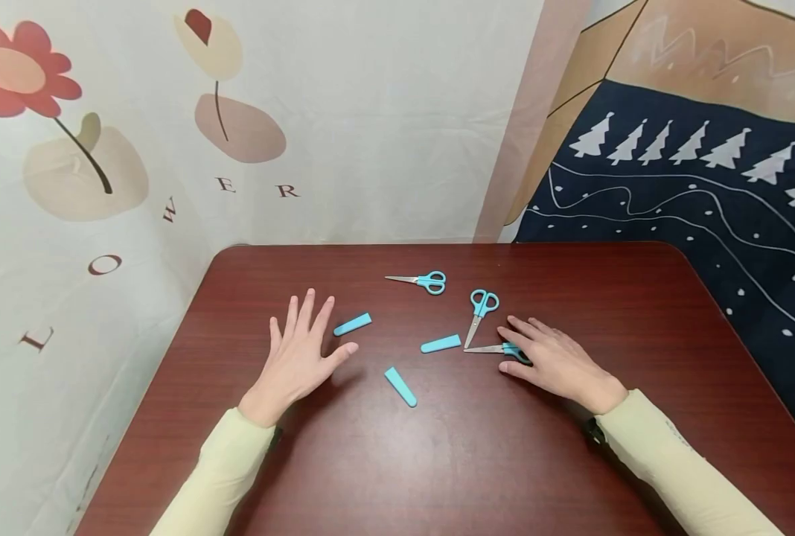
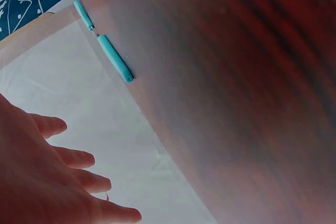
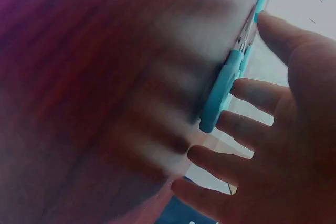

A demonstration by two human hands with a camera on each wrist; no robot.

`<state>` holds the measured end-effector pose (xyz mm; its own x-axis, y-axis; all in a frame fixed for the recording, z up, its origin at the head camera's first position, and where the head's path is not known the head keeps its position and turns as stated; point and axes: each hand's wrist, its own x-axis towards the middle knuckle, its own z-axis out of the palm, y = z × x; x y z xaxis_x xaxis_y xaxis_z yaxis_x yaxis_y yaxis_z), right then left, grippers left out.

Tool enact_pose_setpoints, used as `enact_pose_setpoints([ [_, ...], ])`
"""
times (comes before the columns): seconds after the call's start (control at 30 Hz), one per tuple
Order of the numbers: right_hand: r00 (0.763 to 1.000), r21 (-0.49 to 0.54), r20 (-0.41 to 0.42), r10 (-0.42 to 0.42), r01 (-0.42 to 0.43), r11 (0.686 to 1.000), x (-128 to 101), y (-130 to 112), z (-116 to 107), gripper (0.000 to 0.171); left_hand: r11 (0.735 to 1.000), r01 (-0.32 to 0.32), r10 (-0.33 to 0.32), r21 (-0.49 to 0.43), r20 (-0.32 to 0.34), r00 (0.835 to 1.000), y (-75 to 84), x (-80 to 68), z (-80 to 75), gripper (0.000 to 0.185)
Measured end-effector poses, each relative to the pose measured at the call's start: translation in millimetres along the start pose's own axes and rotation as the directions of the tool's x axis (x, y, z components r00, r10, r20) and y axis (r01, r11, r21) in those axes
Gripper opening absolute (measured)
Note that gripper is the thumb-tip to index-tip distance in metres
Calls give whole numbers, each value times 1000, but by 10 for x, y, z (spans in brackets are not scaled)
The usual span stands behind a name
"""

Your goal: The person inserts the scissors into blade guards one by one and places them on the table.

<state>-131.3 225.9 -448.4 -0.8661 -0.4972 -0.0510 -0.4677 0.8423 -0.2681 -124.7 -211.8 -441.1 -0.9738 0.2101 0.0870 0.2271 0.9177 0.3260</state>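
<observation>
Scissors [image 1: 498,348] lay right of centre under the right hand [image 1: 554,361], whose fingers rested spread and straight. Left hand [image 1: 300,357] lay flat, fingers wide, beside a blue cap [image 1: 353,324].

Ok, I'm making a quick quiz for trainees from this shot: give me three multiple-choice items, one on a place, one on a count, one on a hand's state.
1. Where is the right hand?
A. over the handle of the nearest scissors
B. off the table
C. on a blade cover

2. How many blue blade covers lie loose?
A. one
B. three
C. five

3. How is the left hand?
A. fist
B. gripping scissors
C. flat, fingers spread

Key: 1 A, its fingers cover that handle. 2 B, covers at. 3 C, palm down on the wood, holding nothing.
</observation>
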Motion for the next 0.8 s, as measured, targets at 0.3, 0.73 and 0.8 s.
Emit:
enact_pose_setpoints([
  [0.3,989,3,-135,-65,66,998,8,-1,9,44,1000,3,-2,-9,6,1000,4,-12,-1,96],
  [0.73,984,24,-154,-86,91,996,22,47,-11,18,1000,-21,22,-20,41,999,28,50,25,96],
  [0.8,985,29,-155,-82,87,996,15,44,-16,18,999,-24,26,-30,59,998,44,70,23,96],
])
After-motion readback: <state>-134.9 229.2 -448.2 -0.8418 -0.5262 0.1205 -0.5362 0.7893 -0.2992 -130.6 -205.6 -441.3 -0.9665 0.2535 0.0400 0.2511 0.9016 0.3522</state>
